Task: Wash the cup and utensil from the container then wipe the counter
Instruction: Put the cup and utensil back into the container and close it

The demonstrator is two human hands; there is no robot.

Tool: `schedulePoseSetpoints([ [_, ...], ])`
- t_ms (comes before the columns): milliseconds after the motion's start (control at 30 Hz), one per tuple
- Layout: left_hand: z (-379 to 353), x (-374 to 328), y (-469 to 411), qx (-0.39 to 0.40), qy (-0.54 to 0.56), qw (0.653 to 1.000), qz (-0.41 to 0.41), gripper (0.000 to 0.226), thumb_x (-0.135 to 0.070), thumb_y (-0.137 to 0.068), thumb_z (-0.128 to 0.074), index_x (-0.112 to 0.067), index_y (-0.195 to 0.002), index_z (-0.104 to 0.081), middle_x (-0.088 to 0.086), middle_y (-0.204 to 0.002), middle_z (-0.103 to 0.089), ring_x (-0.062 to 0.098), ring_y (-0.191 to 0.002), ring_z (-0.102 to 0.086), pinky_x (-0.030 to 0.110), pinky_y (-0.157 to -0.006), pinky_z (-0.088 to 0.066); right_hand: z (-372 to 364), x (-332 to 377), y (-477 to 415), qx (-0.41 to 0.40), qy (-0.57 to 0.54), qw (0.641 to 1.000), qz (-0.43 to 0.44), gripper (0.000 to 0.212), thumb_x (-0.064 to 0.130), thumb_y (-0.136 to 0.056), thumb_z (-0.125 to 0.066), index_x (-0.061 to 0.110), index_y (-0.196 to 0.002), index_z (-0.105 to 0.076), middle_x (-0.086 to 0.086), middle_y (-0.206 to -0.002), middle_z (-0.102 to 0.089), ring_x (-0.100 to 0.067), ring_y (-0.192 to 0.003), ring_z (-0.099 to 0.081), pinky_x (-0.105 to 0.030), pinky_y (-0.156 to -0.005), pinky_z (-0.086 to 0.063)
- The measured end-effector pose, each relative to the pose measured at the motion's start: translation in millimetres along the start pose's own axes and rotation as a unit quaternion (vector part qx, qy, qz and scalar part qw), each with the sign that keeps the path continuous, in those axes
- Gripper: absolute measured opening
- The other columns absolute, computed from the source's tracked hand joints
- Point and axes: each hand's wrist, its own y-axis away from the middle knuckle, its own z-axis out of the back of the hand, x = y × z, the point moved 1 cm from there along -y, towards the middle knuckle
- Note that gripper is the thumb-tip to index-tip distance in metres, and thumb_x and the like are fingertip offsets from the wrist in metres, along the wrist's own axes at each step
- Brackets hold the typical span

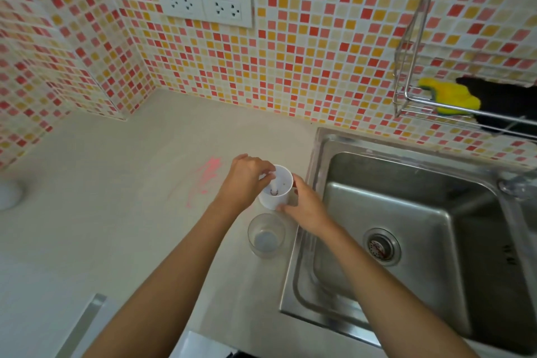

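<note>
Pinching a white utensil (273, 183) that stands inside the white container (276, 189), the left hand (247, 180) hides its handle top, while the right hand (305, 203) wraps the container's side. Just in front on the counter (116, 183) stands a clear glass cup (266, 235), beside the steel sink (406, 227); the utensil's type is unclear, and a pink smear (206, 177) lies left.

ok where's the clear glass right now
In the head view the clear glass stands upright on the counter, just left of the sink edge, directly below the white cup both hands hold.
</note>
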Motion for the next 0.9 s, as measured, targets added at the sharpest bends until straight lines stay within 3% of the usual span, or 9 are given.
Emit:
schedulePoseSetpoints([
  [300,-3,0,-1,0.003,-0.016,1.000,-0.008,0.013,-0.013,-0.084,-0.070,-0.009,-0.094,-0.076,0.011,-0.089,-0.075,0.029,-0.074,-0.066,0.024,-0.076,-0.035,-4,-2,-3,-0.006,0.006,1.000,0.000,0.074,0.018,-0.078,-0.076,0.024,-0.140,-0.037,0.002,-0.135,-0.053,-0.014,-0.121,-0.050,-0.025,-0.096,-0.039],
  [467,-9,0,-3,0.022,-0.011,1.000,-0.007,0.013,-0.011,-0.083,-0.068,-0.008,-0.094,-0.076,0.012,-0.088,-0.075,0.032,-0.076,-0.067,0.027,-0.076,-0.043,-6,-3,-5,-0.006,0.011,1.000,-0.004,0.078,0.026,-0.074,-0.080,0.029,-0.138,-0.036,0.005,-0.133,-0.054,-0.014,-0.118,-0.052,-0.031,-0.098,-0.045],
  [600,-13,-3,-6,0.064,-0.013,0.998,0.013,0.021,-0.013,-0.089,-0.062,-0.011,-0.106,-0.073,0.012,-0.099,-0.074,0.031,-0.086,-0.067,0.032,-0.083,-0.046,-7,-3,-10,0.002,-0.007,1.000,-0.029,0.083,0.037,-0.064,-0.084,0.037,-0.132,-0.035,0.010,-0.124,-0.057,-0.012,-0.111,-0.056,-0.035,-0.094,-0.049],
  [733,-7,8,25,0.041,0.062,0.996,0.049,0.040,0.000,-0.090,-0.053,-0.009,-0.129,-0.059,0.012,-0.119,-0.067,0.029,-0.104,-0.062,0.027,-0.095,-0.039,-3,-7,-7,0.009,-0.035,0.998,-0.048,0.088,0.047,-0.055,-0.083,0.040,-0.126,-0.032,0.012,-0.123,-0.055,-0.013,-0.110,-0.056,-0.039,-0.091,-0.052],
  [833,-2,19,75,-0.044,0.123,0.985,0.109,0.067,0.020,-0.072,-0.042,-0.007,-0.133,-0.054,0.010,-0.128,-0.058,0.026,-0.116,-0.055,0.026,-0.099,-0.039,5,-12,3,0.002,-0.038,0.998,-0.049,0.085,0.042,-0.058,-0.083,0.038,-0.126,-0.031,0.012,-0.128,-0.050,-0.013,-0.115,-0.053,-0.036,-0.096,-0.048],
  [900,-3,26,105,-0.029,0.153,0.977,0.144,0.074,0.018,-0.065,-0.043,-0.011,-0.132,-0.054,0.001,-0.128,-0.053,0.020,-0.119,-0.051,0.029,-0.103,-0.039,13,-16,14,-0.005,-0.035,0.998,-0.049,0.082,0.034,-0.062,-0.083,0.037,-0.126,-0.032,0.009,-0.128,-0.047,-0.014,-0.116,-0.051,-0.030,-0.093,-0.046],
])
